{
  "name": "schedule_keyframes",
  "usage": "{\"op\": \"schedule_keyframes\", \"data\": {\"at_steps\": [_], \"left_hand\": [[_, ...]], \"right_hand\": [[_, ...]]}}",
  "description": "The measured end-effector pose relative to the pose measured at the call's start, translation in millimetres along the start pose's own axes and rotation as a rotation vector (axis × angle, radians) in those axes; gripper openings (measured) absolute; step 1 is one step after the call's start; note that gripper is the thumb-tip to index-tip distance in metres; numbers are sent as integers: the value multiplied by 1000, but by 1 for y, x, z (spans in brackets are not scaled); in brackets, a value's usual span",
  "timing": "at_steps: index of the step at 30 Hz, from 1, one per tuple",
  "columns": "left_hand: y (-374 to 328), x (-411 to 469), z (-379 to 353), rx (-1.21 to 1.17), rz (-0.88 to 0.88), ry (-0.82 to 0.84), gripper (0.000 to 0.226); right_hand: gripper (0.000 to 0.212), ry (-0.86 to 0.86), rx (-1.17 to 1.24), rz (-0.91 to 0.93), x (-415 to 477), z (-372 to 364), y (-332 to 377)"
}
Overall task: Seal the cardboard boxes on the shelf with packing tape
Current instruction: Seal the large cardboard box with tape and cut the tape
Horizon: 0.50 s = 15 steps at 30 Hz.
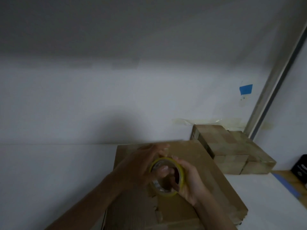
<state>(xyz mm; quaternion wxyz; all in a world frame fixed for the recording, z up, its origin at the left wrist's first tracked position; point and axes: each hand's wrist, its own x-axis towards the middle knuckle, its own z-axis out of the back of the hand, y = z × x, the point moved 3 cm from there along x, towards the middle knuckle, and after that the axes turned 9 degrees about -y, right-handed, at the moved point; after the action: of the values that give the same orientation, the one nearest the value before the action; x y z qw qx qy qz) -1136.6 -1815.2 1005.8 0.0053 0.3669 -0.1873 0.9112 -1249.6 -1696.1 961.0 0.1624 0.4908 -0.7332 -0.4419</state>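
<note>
White shelf (pixel 49 171) holds a large box (pixel 191 151) beside apparently two taped boxes (pixel 232 146).

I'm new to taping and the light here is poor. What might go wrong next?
The left hand and right hand both hold the roll in dim light, so the clear tape's end may be hard to find. The box under it looks torn along its near seam; tape may stick poorly there.

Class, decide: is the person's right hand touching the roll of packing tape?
Touching. The head view shows the right hand wrapped round the tape roll, fingers hooked into its core.
</note>
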Motion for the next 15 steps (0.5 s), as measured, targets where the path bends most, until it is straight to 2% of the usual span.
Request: {"op": "schedule_keyframes", "data": {"at_steps": [5,10,12,15], "left_hand": [[4,3,23,136,-304,49,45],[18,5,22,171,-472,38,36],[30,10,25,222,-477,-25,35],[47,18,38,295,-303,-215,25]], "right_hand": [[30,38,-35,34,1,-5,-3],[31,23,-115,46,-4,-12,-1],[32,30,-125,81,-6,-14,0],[43,42,-115,66,-3,-9,-5]]}}
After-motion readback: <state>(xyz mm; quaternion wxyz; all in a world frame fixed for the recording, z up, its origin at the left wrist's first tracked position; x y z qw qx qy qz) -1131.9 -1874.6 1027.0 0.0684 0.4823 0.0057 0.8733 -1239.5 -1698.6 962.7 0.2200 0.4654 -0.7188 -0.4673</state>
